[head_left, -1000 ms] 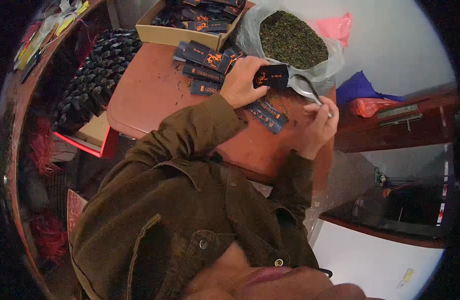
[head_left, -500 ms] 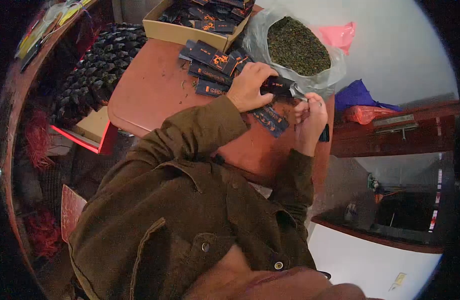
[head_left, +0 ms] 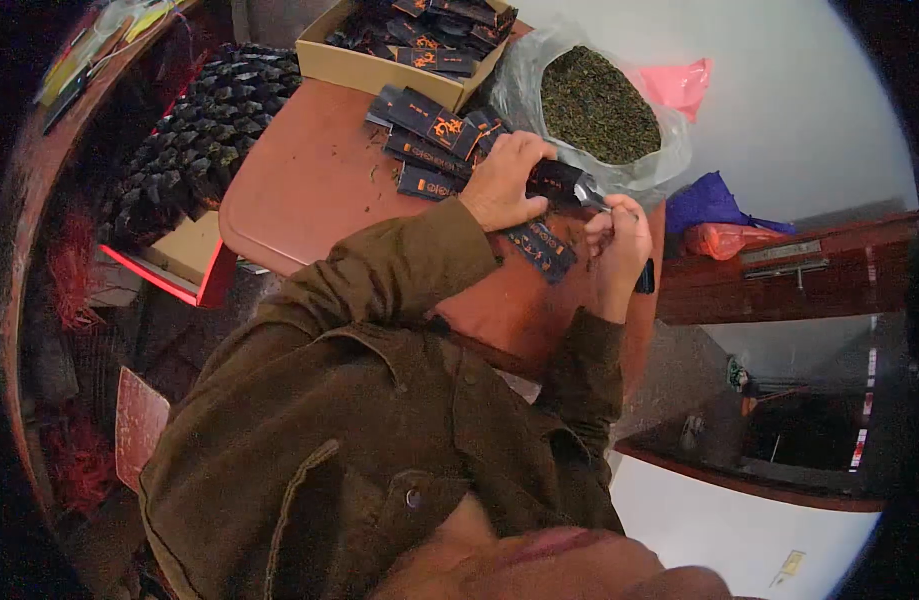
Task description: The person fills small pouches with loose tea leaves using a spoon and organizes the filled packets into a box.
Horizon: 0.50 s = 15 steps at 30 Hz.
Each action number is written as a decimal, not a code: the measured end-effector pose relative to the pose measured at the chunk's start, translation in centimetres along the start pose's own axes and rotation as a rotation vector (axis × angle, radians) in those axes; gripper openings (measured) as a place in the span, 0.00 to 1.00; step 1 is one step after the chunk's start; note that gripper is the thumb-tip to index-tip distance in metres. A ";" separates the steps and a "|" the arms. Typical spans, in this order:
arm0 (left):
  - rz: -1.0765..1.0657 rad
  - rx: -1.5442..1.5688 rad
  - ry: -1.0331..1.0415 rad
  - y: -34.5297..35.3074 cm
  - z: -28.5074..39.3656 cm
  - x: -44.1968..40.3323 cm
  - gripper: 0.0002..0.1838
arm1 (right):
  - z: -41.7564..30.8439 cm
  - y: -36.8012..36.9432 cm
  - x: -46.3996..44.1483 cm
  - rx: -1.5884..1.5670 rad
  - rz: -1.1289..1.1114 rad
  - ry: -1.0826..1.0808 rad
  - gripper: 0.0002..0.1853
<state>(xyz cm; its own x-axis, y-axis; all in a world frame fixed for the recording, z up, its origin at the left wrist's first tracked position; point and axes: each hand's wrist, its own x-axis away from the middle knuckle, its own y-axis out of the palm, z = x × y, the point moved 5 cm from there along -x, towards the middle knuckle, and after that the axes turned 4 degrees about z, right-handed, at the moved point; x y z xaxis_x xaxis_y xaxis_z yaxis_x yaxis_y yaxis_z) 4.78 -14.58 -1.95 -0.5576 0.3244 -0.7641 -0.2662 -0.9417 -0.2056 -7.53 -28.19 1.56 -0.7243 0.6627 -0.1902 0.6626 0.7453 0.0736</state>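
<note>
My left hand [head_left: 507, 182] is closed around a black packet [head_left: 554, 180] with orange print. Its mouth faces right, toward my other hand. My right hand [head_left: 619, 235] grips a shiny metal spoon [head_left: 590, 192], whose bowl is at the packet's open end; how far inside it reaches cannot be made out. Under the hands, another dark packet [head_left: 541, 250] lies flat on the table. More printed packets [head_left: 429, 150] are piled left of my left hand. Behind both hands stands a clear plastic bag [head_left: 519, 85] of dark green dried tea leaves [head_left: 599, 105].
A cardboard box [head_left: 379, 75] full of black packets sits on the reddish-brown table [head_left: 289, 200]. Lower left, a red-edged box [head_left: 184, 285] holds many dark packets. Pink plastic [head_left: 679, 88] lies behind the bag. Purple [head_left: 719, 200] and red bags [head_left: 724, 238] rest at right.
The metal spoon now shows more plainly at the packet's mouth, and the packet has tilted slightly. Both hands keep their holds. The whole view has shifted a little.
</note>
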 end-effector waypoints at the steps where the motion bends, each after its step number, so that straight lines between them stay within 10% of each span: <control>1: -0.008 0.005 -0.002 0.0 0.0 0.1 0.29 | 0.3 -0.2 -0.2 -0.042 -0.014 0.012 0.09; 15: -0.032 -0.018 -0.029 0.0 -1.0 0.1 0.27 | -0.8 -1.2 -0.4 0.095 0.016 -0.132 0.09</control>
<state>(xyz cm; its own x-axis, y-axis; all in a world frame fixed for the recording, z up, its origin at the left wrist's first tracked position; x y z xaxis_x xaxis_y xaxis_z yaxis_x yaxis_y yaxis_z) 5.47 -14.59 -2.66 -0.5716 0.3570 -0.7388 -0.2708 -0.9320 -0.2408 -8.16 -29.30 2.35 -0.6862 0.6546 -0.3171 0.6936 0.7202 -0.0141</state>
